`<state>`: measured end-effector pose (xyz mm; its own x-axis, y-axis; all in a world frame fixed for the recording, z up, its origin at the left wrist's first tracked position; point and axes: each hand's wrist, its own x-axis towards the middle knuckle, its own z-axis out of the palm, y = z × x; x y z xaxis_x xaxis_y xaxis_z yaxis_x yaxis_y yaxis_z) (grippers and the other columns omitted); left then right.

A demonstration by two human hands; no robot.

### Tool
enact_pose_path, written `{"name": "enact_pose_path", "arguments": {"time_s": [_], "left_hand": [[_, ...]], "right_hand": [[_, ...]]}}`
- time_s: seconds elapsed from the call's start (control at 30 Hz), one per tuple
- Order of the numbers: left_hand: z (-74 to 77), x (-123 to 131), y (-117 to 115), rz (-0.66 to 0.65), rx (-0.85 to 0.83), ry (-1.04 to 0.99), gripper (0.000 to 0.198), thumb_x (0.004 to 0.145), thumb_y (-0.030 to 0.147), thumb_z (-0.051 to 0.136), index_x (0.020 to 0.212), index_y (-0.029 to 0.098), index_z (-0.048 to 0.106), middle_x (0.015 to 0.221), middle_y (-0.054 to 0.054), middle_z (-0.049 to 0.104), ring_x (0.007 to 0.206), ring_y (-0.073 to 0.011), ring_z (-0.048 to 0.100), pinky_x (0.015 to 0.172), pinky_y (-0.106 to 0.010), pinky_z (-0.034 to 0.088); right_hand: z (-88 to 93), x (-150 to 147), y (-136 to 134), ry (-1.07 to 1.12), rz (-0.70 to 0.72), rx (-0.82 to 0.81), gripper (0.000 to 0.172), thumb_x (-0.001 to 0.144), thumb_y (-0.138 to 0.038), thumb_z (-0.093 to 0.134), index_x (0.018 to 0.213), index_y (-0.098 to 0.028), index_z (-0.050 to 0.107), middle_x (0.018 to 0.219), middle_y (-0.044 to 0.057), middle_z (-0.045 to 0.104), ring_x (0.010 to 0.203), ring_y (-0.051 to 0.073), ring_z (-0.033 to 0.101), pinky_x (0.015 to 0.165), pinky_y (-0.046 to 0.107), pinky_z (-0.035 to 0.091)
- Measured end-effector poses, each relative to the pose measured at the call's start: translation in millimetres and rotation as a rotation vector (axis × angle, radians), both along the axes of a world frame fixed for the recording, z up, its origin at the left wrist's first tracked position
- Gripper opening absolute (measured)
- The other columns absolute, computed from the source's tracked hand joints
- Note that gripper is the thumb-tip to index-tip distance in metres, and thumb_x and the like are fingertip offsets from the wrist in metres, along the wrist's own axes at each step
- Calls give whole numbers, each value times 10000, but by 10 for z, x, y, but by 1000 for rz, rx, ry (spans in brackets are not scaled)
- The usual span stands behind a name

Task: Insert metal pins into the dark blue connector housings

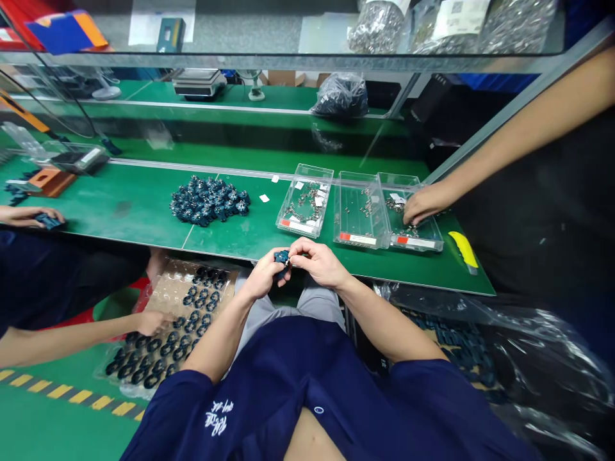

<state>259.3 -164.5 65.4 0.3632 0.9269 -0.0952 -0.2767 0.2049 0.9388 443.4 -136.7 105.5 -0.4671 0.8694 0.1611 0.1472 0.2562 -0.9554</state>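
Observation:
Just off the table's front edge, my left hand [263,276] is wrapped round a small dark blue part [281,257]. My right hand [321,261] is closed at the part's right side, thumb and fingertips pinched on a tiny metal piece [287,262] that touches it. The piece is too small to make out well. Beyond my hands, on the green table [230,242], lie a heap of similar blue parts [209,200] to the left and a clear tray [305,200] of small metal pieces straight ahead.
Two more clear trays [360,208] stand right of the first; another person's hand [425,203] reaches into the far one. A yellow cutter [464,251] lies near the right corner. At left, a co-worker's hand [156,322] is over a tray of black rings [168,346].

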Motion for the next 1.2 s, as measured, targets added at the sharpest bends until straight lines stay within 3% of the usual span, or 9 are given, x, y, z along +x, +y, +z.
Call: {"name": "enact_pose_path", "arguments": {"time_s": [0.17, 0.37, 0.5, 0.67, 0.77, 0.83, 0.9, 1.03, 1.2], "left_hand": [[51, 25, -11, -29, 13, 50, 396, 756, 253, 553, 1137, 160, 507, 664, 28, 588, 496, -98, 505, 455, -213, 368], [152, 62, -19, -85, -32, 130, 338, 775, 295, 596, 1071, 171, 489, 707, 33, 555, 507, -77, 504, 426, -176, 294], [122, 95, 1, -47, 1, 169, 263, 784, 306, 582, 1003, 174, 516, 675, 42, 547, 460, -71, 474, 413, -185, 285], [-21, 114, 21, 55, 33, 198, 194, 772, 296, 562, 923, 175, 556, 624, 40, 554, 424, -86, 456, 410, -214, 289], [-105, 73, 31, 98, 48, 187, 208, 761, 280, 567, 937, 170, 581, 661, 30, 578, 461, -94, 487, 431, -218, 315], [-152, 32, 40, 130, 30, 181, 254, 772, 279, 567, 999, 165, 584, 730, 12, 617, 503, -97, 509, 437, -210, 317], [-193, -11, 50, 153, 16, 169, 313, 782, 277, 569, 1074, 163, 568, 818, -12, 652, 551, -101, 528, 443, -206, 331], [-269, -103, 64, 196, 20, 193, 428, 775, 258, 597, 1189, 167, 546, 905, -32, 666, 622, -106, 548, 518, -220, 409], [-352, -267, 90, 233, 44, 336, 422, 772, 274, 639, 1180, 179, 584, 907, -29, 673, 727, -137, 593, 681, -264, 474]], "right_hand": [[-9, 9, -19, -7, -49, 15, 93, 867, -256, 627, 841, -175, 666, 897, 18, 621, 835, 141, 584, 797, 285, 448], [-34, 57, 6, -26, -33, 145, 109, 896, -264, 598, 859, -181, 659, 944, 38, 606, 861, 149, 571, 801, 288, 447], [-154, 40, 30, 5, -52, 24, 127, 877, -291, 608, 841, -175, 646, 885, 19, 620, 822, 138, 573, 793, 280, 453], [-275, 19, 54, 32, -85, -129, 201, 837, -367, 646, 844, -167, 653, 834, 18, 656, 767, 140, 598, 746, 273, 484], [-241, 133, 385, -65, -147, -108, 209, 857, -371, 611, 874, -170, 665, 726, 8, 640, 667, 142, 598, 648, 258, 479], [-190, 238, 797, -210, -304, -23, 200, 895, -324, 546, 924, -167, 667, 700, 7, 638, 648, 143, 602, 644, 253, 473], [-152, 309, 1283, -484, -423, 82, 206, 918, -241, 498, 969, -153, 677, 798, 37, 686, 745, 151, 629, 735, 255, 477], [-211, 250, 2092, -922, -385, 78, 244, 908, -102, 481, 1005, -111, 705, 1030, 111, 720, 939, 183, 628, 851, 263, 454], [-410, 5, 2496, -1067, -322, 18, 176, 884, -153, 601, 990, -79, 720, 1058, 175, 713, 973, 224, 640, 830, 268, 460]]}}
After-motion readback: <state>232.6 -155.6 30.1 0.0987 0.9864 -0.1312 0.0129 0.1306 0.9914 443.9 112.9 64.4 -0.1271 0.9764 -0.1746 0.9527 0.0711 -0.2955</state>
